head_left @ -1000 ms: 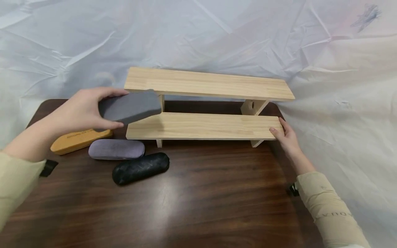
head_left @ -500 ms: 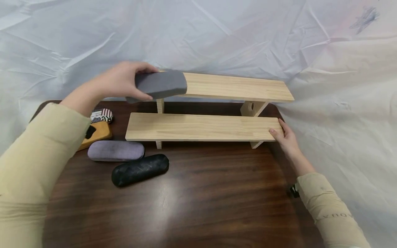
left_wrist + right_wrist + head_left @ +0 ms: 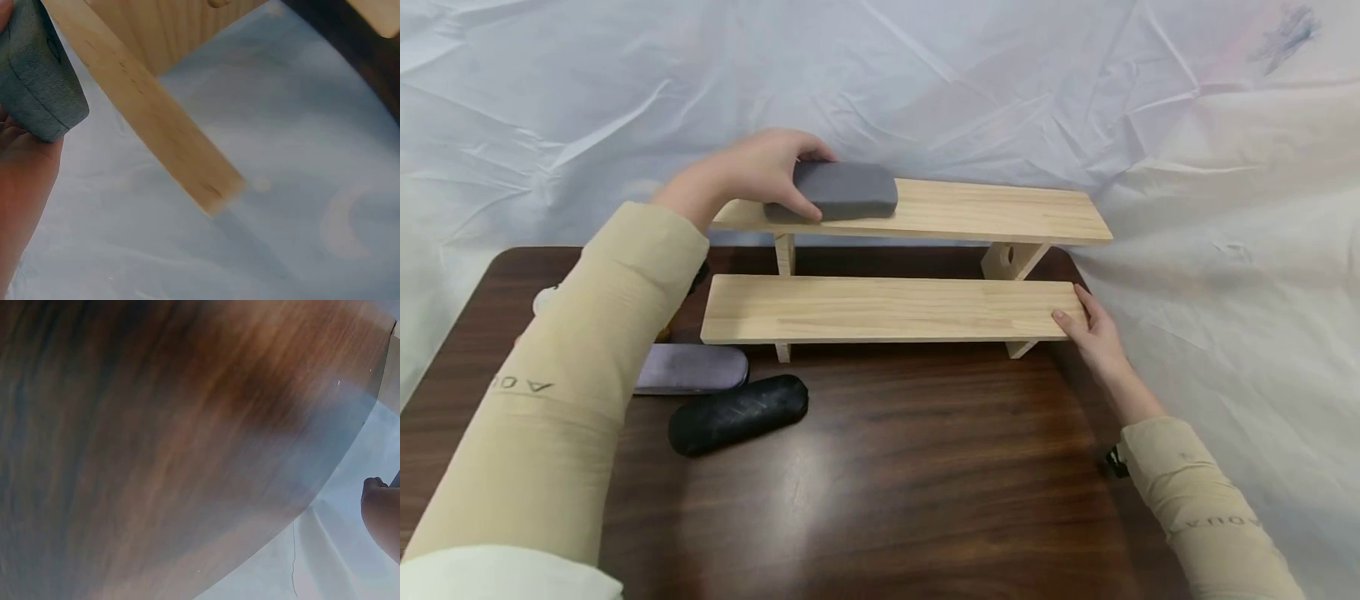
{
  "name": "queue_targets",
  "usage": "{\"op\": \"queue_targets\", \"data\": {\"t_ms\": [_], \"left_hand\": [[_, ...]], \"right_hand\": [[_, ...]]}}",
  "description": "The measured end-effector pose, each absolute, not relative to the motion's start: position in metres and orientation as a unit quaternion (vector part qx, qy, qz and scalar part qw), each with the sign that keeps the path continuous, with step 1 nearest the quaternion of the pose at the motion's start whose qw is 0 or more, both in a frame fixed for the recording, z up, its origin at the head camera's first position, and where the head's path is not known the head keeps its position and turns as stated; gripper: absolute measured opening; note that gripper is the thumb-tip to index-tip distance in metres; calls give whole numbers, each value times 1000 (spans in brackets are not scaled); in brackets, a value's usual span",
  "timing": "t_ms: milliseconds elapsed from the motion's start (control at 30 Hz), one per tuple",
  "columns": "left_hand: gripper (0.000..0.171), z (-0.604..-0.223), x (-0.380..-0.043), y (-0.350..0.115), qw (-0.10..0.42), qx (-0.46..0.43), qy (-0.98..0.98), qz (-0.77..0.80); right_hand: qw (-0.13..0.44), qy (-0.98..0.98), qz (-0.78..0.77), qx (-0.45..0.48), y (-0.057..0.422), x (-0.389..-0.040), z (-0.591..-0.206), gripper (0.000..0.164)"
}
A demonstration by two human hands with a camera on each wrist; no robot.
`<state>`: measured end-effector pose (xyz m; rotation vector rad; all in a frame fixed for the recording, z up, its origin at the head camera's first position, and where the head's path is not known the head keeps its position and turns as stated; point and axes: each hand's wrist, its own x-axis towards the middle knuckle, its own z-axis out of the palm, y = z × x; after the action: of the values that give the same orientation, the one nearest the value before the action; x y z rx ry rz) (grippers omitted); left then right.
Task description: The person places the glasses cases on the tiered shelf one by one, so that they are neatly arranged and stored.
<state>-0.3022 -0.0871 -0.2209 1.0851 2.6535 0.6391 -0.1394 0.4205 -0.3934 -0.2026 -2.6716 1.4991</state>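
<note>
My left hand (image 3: 767, 171) holds a grey glasses case (image 3: 853, 187) by its left end, thumb on the near side and fingers behind. The case lies along the left half of a wooden rack's upper shelf (image 3: 1000, 210); whether its underside touches the board I cannot tell. In the left wrist view the grey case (image 3: 44, 81) appears beside the board's edge (image 3: 156, 119). My right hand (image 3: 1097, 337) grips the right end of the lower shelf (image 3: 880, 308), thumb on top. Only a bit of that hand (image 3: 382, 515) shows in the right wrist view.
On the dark wooden table (image 3: 910, 467), a black glasses case (image 3: 739, 414) and a purple glasses case (image 3: 696, 368) lie left of centre, before the rack. My left sleeve (image 3: 572, 400) covers most of the things behind them. White sheeting (image 3: 970, 75) hangs behind the table.
My left hand has carried the grey glasses case rightward and up from in front of the rack's left end to the upper shelf. My right hand has stayed on the lower shelf.
</note>
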Motion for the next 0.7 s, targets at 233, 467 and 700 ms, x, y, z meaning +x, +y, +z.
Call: {"op": "queue_targets", "data": {"t_ms": [233,467,700], "left_hand": [[81,-219,-307,-75,120,383,892,210],[82,-219,-305,-71,126,387,891,203],[81,-219,-302,-78,119,378,892,217]], "right_hand": [[33,-871,487,-60,417,-135,-392,82],[29,-872,484,-66,417,-133,-393,82],[29,-872,485,-64,418,-136,-393,82]]}}
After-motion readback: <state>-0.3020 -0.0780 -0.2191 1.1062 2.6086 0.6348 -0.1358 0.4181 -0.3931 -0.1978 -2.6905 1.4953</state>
